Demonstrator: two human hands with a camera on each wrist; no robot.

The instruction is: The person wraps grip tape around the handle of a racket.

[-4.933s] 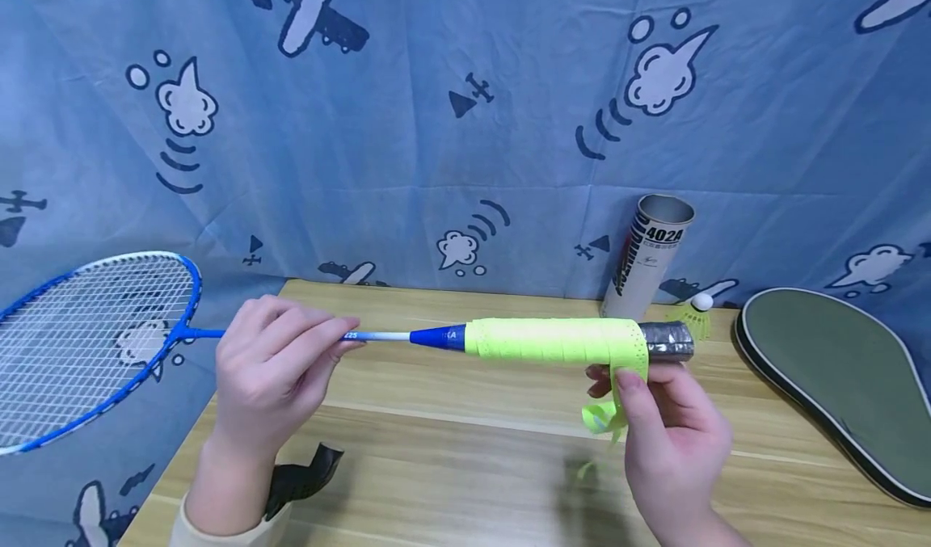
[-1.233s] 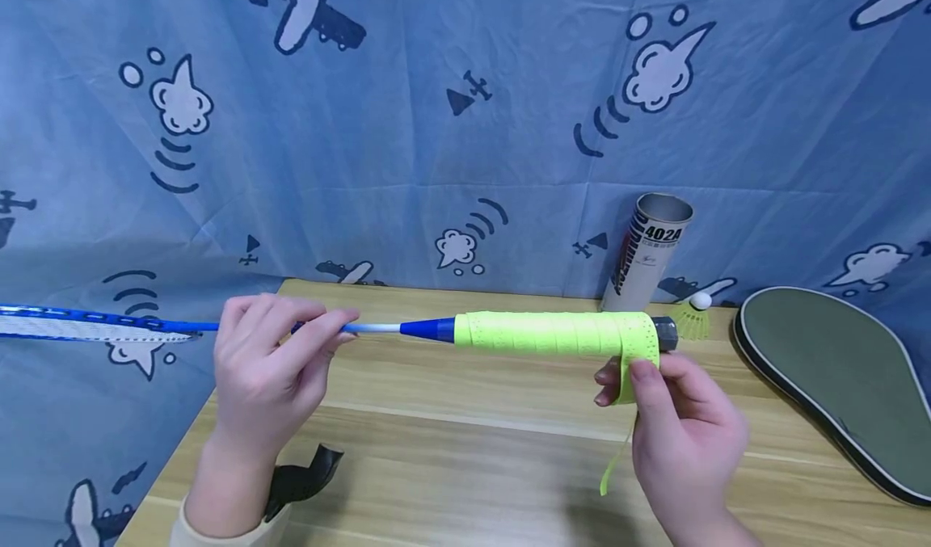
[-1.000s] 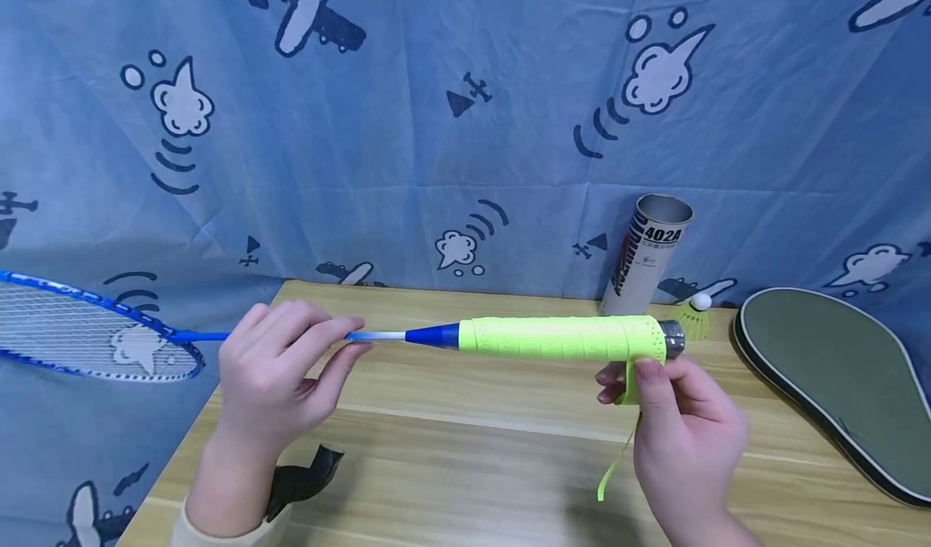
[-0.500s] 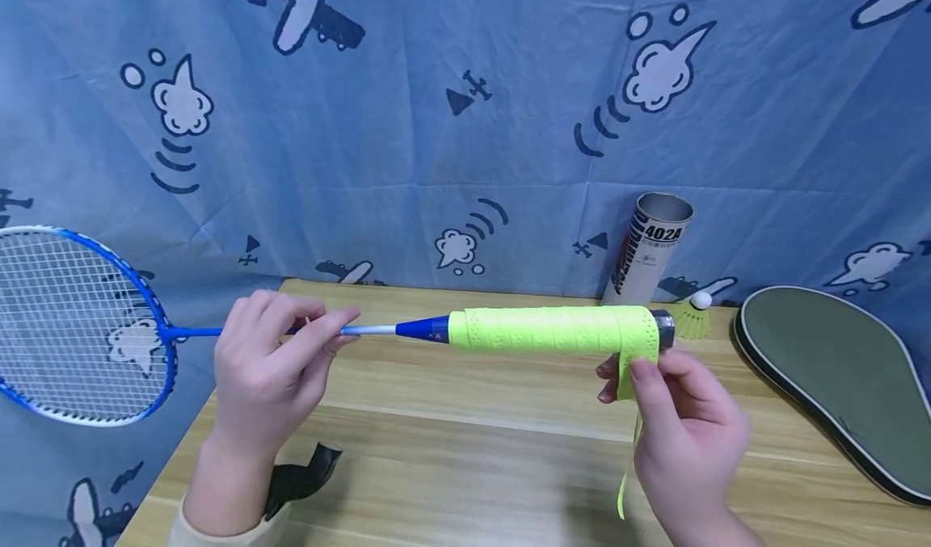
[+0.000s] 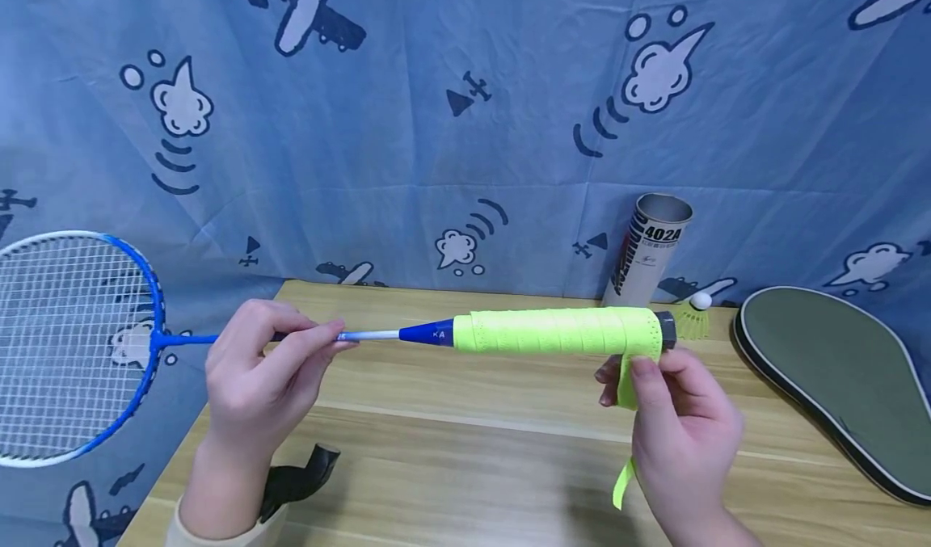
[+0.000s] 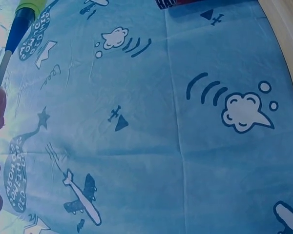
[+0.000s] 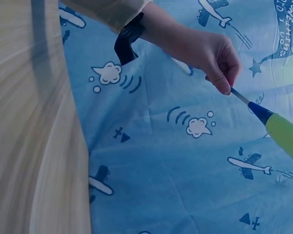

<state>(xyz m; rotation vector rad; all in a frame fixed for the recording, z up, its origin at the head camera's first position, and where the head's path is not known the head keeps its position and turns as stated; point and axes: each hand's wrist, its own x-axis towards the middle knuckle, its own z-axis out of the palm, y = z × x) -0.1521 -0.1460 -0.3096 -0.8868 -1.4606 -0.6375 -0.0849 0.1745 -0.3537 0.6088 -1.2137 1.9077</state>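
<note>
A blue and white badminton racket is held level above the table, its strung head at the left. My left hand pinches the shaft between thumb and fingers; the right wrist view shows the same left hand at the shaft. Neon yellow-green overgrip tape covers the handle in overlapping turns from the blue cone nearly to the butt. Only a short dark stretch of the butt shows bare. My right hand pinches the tape just below the handle, and a narrow tail of it hangs under the fingers.
A shuttlecock tube stands at the back of the wooden table, with a yellow shuttlecock beside it. On the right lies a dark green paddle-shaped case. A patterned blue cloth hangs behind.
The handle has turned and the tape has advanced toward the butt, so less dark handle shows than several seconds ago. The racket head has rotated with it. Both hands keep their hold.
</note>
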